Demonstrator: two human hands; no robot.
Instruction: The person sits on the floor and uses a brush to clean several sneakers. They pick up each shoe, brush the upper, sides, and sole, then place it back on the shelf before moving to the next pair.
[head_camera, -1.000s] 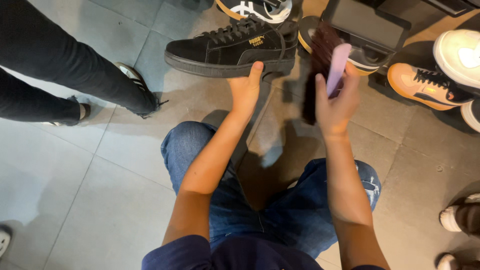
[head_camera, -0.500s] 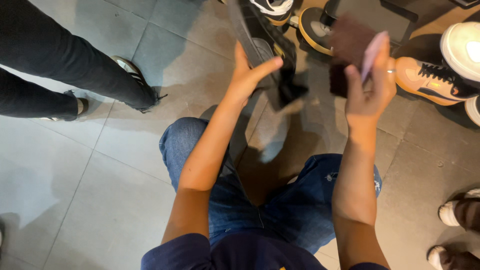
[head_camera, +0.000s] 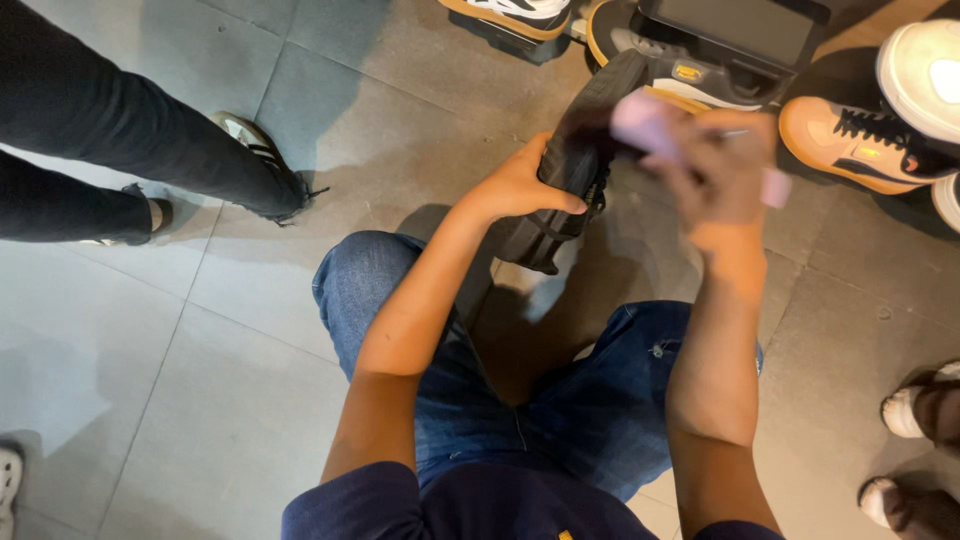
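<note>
Brushing step in hand, by the look of it: left hand (head_camera: 520, 185) holds a black shoe (head_camera: 575, 165) up over the knees, above the tiled floor (head_camera: 230, 330), fingers clamped round its side, the shoe tilted. Right hand (head_camera: 722, 165) (blurred) is closed on a pale pink brush (head_camera: 655, 125) laid against the shoe's upper end. Other shoes lie close behind, an orange one (head_camera: 850, 145) to the right. Next move likely calls for a steady left grip and short strokes along the surface, turning the shoe to reach unbrushed sides.
</note>
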